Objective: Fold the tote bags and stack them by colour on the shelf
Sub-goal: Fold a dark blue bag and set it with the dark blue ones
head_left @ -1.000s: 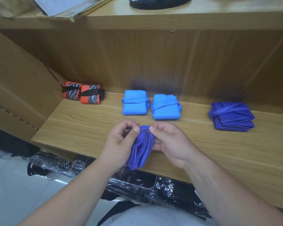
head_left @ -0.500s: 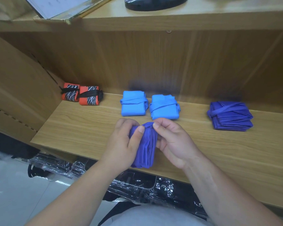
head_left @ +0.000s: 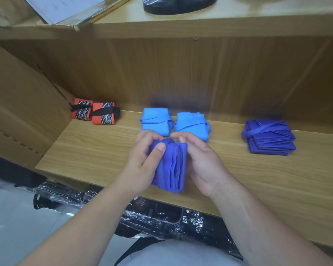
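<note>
We see both hands meeting over the front part of the wooden shelf [head_left: 96, 150], with a dark purple tote bag [head_left: 170, 169] held between them. The bag is folded into a narrow, many-layered bundle that stands roughly on end, its folded edges facing us. The left hand [head_left: 142, 164] is curled round the bundle's left side, its thumb [head_left: 160, 148] pressed flat on the front of the cloth and the other fingers wrapped behind the top. The right hand [head_left: 202, 164] cups the right side, its fingers [head_left: 182, 139] bent over the top edge and pinching the cloth there. We cannot tell whether the bundle's lower end touches the board or hangs just above it.

Further back on the same board, just behind the hands, we find the left blue bag [head_left: 156, 121] and the right blue bag [head_left: 192, 125]. Both are light blue, folded, bound by their own straps and just beside each other. Well to the right lies a folded dark purple pile [head_left: 269, 138] with a strap across its top. In the far left corner sit the left orange bundle [head_left: 82, 111] and the right orange bundle [head_left: 103, 116], patterned, tied with black straps and touching each other, near a cardboard sheet [head_left: 17, 102] at the shelf's left end.

On the board above we see a black round base [head_left: 179, 4] and some papers [head_left: 65, 6]. Below the shelf lie black things in clear plastic wrap [head_left: 161, 217]
</note>
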